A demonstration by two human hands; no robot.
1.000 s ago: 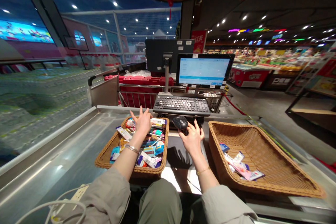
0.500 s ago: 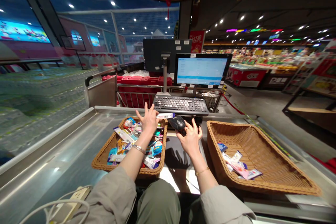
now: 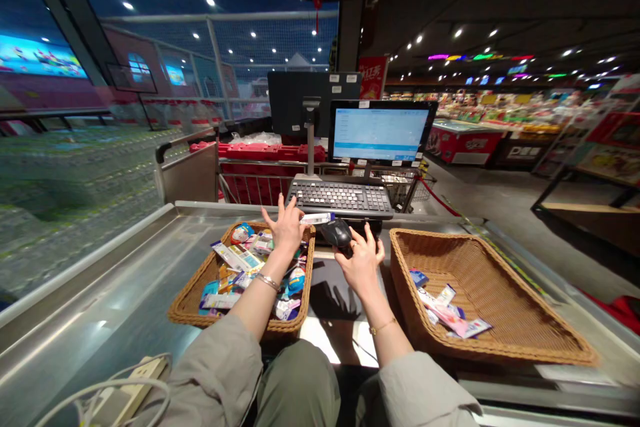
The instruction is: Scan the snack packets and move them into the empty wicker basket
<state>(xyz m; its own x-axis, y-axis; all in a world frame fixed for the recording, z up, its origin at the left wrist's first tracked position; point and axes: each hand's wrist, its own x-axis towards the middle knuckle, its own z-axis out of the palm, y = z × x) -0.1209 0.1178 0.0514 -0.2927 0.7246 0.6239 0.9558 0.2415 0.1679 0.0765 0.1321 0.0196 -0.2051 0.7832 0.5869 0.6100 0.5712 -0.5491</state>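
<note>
Crosswise, slim white packet, right end toward scanner.

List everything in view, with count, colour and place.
Lit flat monitor: one, black, back centre
Turned-away flat monitor: one, black, beside it
Wide plastic keyboard: one, black, below lit monitor
Handheld plastic scanner: one, black, before keyboard
Slim flat packet: one, white, left of scanner
Rectangular wicker baskets: two, brown, left and right
Small wrapped packets: many, multicoloured, inside baskets
Long metal counter: one, grey, across foreground
Oblong power strip: one, cream, lower left
Left hand: one, bare, holding slim packet
Right hand: one, bare, at scanner
</note>
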